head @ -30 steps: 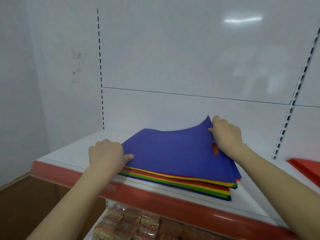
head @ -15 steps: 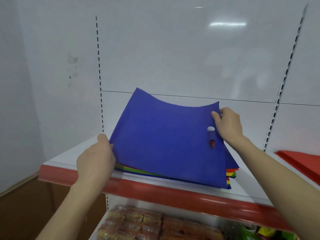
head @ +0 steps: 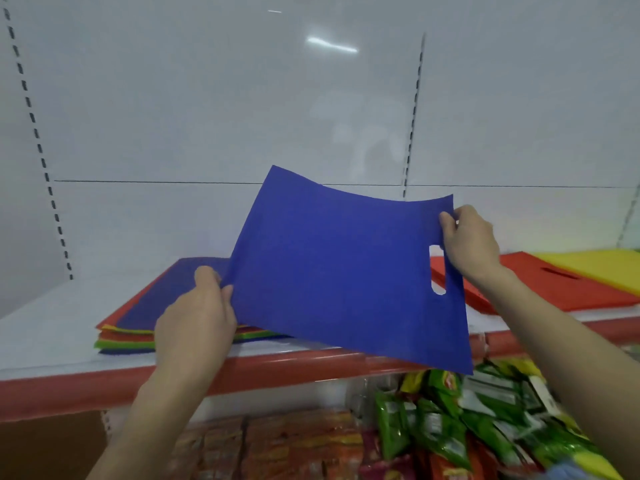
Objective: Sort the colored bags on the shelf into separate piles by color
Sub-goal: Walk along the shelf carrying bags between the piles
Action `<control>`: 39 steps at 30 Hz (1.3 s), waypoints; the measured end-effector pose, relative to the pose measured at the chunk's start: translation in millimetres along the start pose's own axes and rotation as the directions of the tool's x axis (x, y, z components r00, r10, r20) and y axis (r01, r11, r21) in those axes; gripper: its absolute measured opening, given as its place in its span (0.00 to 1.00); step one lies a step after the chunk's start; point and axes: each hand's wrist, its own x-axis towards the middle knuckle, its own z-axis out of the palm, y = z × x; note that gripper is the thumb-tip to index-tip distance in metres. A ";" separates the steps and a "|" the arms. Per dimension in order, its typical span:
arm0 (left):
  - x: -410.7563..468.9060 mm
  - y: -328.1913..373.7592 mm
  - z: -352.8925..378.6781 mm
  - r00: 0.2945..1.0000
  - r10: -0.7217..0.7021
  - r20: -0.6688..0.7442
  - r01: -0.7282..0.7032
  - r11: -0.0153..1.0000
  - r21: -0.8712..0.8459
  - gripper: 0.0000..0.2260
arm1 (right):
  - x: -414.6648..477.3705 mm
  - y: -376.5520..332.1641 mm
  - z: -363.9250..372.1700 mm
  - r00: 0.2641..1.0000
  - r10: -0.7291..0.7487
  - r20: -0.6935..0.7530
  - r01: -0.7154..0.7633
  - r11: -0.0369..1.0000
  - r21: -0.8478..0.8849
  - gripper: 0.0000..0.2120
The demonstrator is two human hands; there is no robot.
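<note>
Blue bag (head: 339,271): held in the air over the front edge of the shelf (head: 45,327), clear of everything on it. It is tilted. The far edge is raised and sags in a shallow curve, and the near right corner is seen hanging past the shelf's red front lip (head: 52,389). A handle cutout (head: 437,271) is seen near the bag's right edge.

Left hand (head: 195,320): the bag's left edge is grasped, with the fingers curled around it. Right hand (head: 471,240): the far right corner is pinched between thumb and fingers, just above the cutout. Both forearms are bare.

Mixed stack (head: 138,327): laid flat on the left half of the shelf, close to the front edge and partly covered by the lifted bag. A blue sheet is on top. Red, yellow, green and blue edges are fanned out at the stack's near left corner.

Red pile (head: 554,285): laid on the right half of the shelf, well apart from the mixed stack, with a slit handle visible. Yellow pile (head: 595,268): set against the red pile's far right side. Whether it overlaps the red cannot be told.

The shelf top is white and is backed by a glossy white panel (head: 207,98) crossed by slotted uprights (head: 414,116). On the tier below, green snack packets (head: 440,427) are heaped on the right and orange-red packets (head: 277,448) in the middle.
</note>
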 end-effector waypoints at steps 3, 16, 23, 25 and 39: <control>-14.3 38.7 15.6 0.998 0.030 0.059 -0.027 0.999 -0.044 0.08 | -0.1 41.6 -32.6 0.998 0.041 -0.050 -0.044 0.997 -0.066 0.14; -91.5 273.2 122.8 0.951 0.214 0.222 -0.150 0.950 -0.273 0.08 | 15.0 263.8 -226.9 0.959 0.210 -0.193 -0.262 0.915 -0.307 0.17; -121.7 376.8 180.0 0.910 0.336 0.242 -0.218 0.886 -0.409 0.07 | 16.1 358.7 -305.2 0.896 0.319 -0.308 -0.409 0.862 -0.300 0.18; -127.2 405.3 197.4 0.893 0.382 0.239 -0.246 0.857 -0.452 0.06 | 15.7 384.1 -323.3 0.871 0.346 -0.349 -0.452 0.842 -0.295 0.17; -138.7 618.9 331.5 0.803 0.574 0.163 -0.303 0.627 -0.717 0.06 | 78.1 550.4 -409.8 0.735 0.432 -0.523 -0.649 0.673 -0.356 0.17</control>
